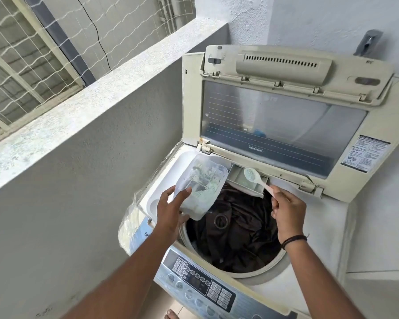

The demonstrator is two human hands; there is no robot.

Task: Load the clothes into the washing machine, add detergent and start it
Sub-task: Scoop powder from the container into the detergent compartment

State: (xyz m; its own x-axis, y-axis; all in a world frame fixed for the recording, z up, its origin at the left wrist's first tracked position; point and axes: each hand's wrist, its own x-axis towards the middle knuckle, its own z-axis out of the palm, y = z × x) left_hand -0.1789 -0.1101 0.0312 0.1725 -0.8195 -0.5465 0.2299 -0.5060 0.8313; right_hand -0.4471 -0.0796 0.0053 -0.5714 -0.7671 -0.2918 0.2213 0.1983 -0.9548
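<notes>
A top-loading washing machine (327,229) stands with its lid (286,116) raised. Dark brown clothes (237,229) fill the drum. My left hand (171,210) grips a clear plastic detergent container (199,185) with pale green powder in it, tilted over the drum's left rim. My right hand (286,210) pinches the handle of a small spoon (251,174) heaped with powder. The spoon's bowl hangs over the pulled-out detergent drawer (242,180) at the back of the opening.
The control panel (203,282) with buttons runs along the machine's front edge. A grey parapet wall (78,157) with netting above it closes the left side. White walls stand behind and to the right. A bare foot (171,315) shows at the bottom.
</notes>
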